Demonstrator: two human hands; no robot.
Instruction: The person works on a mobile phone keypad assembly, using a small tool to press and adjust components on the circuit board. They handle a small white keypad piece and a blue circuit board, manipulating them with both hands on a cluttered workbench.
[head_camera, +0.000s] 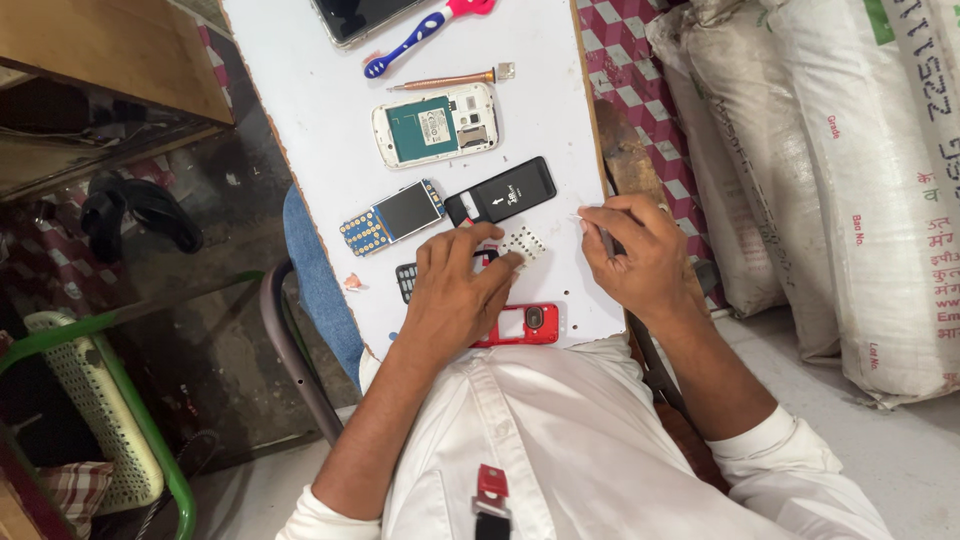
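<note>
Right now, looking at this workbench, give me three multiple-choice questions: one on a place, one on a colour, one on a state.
1. Where is the toothbrush?
A. at the board's far end
B. under the left hand
C. on the sacks

2. What colour is the phone shell nearest the shirt?
A. green
B. red
C. yellow

3. How is the white phone?
A. back cover off
B. wrapped
C. fully closed

Answers: 1 A, it lies beyond the phones. 2 B, its casing is red. 3 A, its inner parts show.
</note>
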